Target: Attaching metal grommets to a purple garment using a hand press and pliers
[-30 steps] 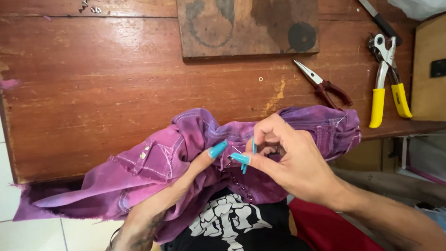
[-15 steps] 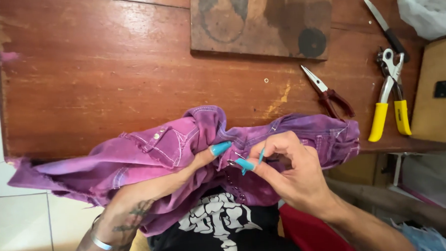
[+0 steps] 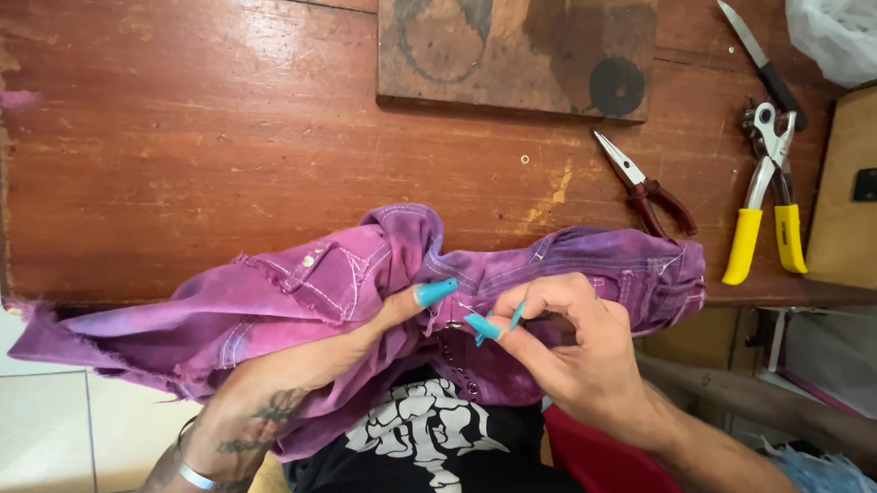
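At the near edge of the wooden table [image 3: 207, 138], the soft, floppy purple denim garment [image 3: 293, 302] bunches under my left hand [image 3: 363, 329], while my right hand [image 3: 572, 359] pinches its stiffer seam between closed fingertips.

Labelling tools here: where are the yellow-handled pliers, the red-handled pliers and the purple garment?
yellow-handled pliers [image 3: 746, 247]: head view, left yellow grip.
red-handled pliers [image 3: 665, 203]: head view, dark red handle.
purple garment [image 3: 293, 292]: head view, fabric by the pocket.

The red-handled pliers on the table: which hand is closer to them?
Right. The right hand pinches the purple garment just below the red-handled pliers; the left hand is farther left.
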